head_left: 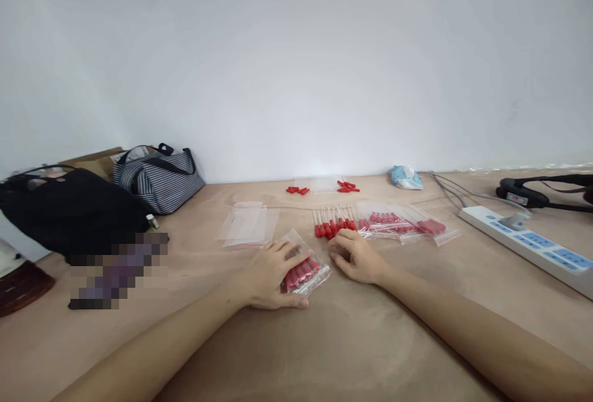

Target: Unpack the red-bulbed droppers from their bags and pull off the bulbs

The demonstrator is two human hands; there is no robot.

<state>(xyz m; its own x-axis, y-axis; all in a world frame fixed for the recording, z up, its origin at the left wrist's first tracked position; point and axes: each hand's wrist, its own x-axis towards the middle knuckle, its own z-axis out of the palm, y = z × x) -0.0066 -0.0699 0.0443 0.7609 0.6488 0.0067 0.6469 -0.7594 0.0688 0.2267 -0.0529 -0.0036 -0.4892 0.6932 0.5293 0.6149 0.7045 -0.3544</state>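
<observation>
Resting on a bag of red pieces (pixel 303 273), the left hand (pixel 273 272) holds thumb and fingers apart above the table (pixel 324 346). Nearby, the right hand (pixel 359 257) curls its fingers at the near edge of a row of red sticks (pixel 330 229); whether it pinches one, I cannot tell. Filled bags (pixel 393 224) lie right of the row, flat bags (pixel 250 226) to its left.

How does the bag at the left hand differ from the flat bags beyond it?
The filled bag contains red pieces; the flat bags show none. The filled bag lies singly, partly under the left hand; the flat bags overlap in a pile. Both look see-through.
</observation>
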